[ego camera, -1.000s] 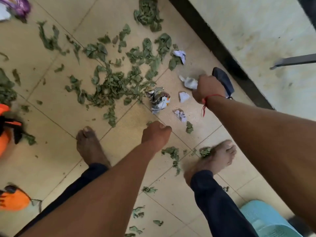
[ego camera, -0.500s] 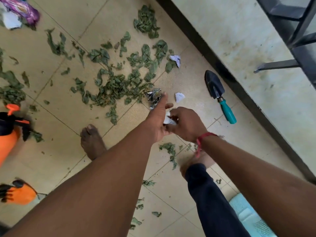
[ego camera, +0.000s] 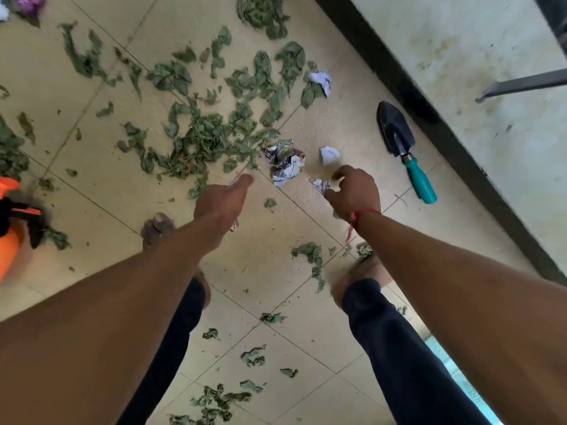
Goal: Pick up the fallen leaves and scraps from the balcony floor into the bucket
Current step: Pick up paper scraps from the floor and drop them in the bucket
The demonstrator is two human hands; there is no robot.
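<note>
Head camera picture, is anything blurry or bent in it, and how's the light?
Head view: soft even light, no glare, no hard shadows; motion blur smears the left hand gripping paper scraps, the right hand and the orange sprayer; the trowel looks sharper; the wide lens enlarges the near forearms.

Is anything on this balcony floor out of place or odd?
Yes. Torn green leaves lie strewn over the beige floor tiles, crumpled paper scraps among them. A black garden trowel with a teal handle lies loose beside the wall.
</note>
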